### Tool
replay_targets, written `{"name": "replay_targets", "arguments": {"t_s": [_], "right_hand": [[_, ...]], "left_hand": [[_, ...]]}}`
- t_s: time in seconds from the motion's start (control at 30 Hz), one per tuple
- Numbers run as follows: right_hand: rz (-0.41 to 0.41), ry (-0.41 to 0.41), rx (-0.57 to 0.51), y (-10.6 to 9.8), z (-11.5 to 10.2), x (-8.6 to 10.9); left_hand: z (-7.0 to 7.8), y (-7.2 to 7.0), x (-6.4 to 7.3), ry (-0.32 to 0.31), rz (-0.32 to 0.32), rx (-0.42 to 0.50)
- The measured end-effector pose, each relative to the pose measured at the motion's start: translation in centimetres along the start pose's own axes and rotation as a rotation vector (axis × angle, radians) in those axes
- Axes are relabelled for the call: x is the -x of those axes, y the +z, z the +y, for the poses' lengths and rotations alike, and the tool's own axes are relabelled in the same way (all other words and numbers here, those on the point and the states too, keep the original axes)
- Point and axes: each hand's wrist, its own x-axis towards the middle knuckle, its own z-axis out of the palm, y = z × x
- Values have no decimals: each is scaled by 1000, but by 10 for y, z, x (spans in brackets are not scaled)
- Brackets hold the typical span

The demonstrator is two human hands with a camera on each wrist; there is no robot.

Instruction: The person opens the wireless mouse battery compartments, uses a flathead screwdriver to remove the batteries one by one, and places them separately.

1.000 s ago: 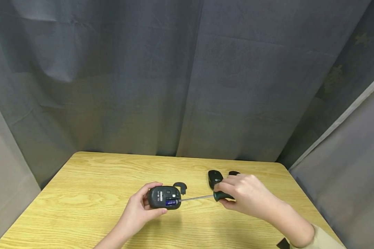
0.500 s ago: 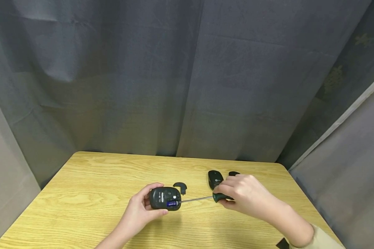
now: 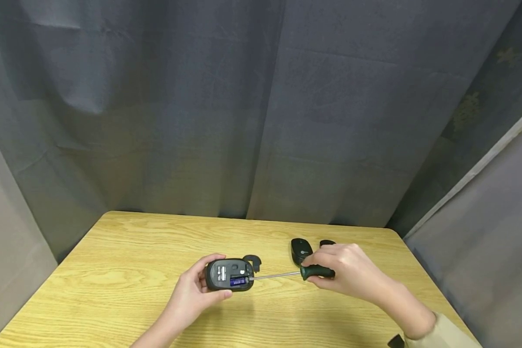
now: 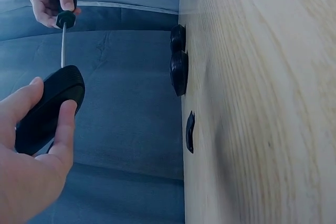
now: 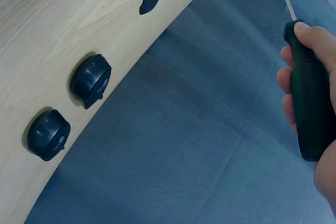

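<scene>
My left hand (image 3: pixel 191 292) grips a black computer mouse (image 3: pixel 217 270) by its edges, its underside turned toward the head camera. In the uncovered battery compartment lies a blue battery (image 3: pixel 237 281). A screwdriver (image 3: pixel 316 272) with a dark green handle is held in my right hand (image 3: pixel 350 268), thumb along the handle in the right wrist view. Its thin metal shaft (image 5: pixel 286 1) runs to the mouse, the tip at the compartment's right end, beside the battery. From the left wrist, the mouse (image 4: pixel 47 108) is seen side-on, raised above the table, fingers on both sides.
Two more black mice stand on the wooden table (image 3: pixel 135 256), one mouse (image 3: pixel 301 250) behind the screwdriver and another mouse (image 3: pixel 327 242) partly hidden by the right hand. A curved black cover (image 3: pixel 254 262) lies behind the held mouse. A dark piece (image 3: pixel 396 341) sits by the right sleeve.
The held mouse has shifted slightly left and up, tilting a little. My right hand has moved slightly right, showing more of the screwdriver handle. The tip stays at the battery compartment.
</scene>
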Motion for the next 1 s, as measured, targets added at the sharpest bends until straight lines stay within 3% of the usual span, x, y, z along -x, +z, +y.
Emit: {"name": "replay_targets", "arguments": {"t_s": [0.37,0.73,1.0], "right_hand": [[-2,-65,94,-7,-8,-9],[4,-221,220,-15,-22,-23],[-37,-191,276,-16,-31,-25]], "left_hand": [[4,1,3,19,2,-26],[3,6,3,54,28,-86],[2,10,2,76,42,-125]]}}
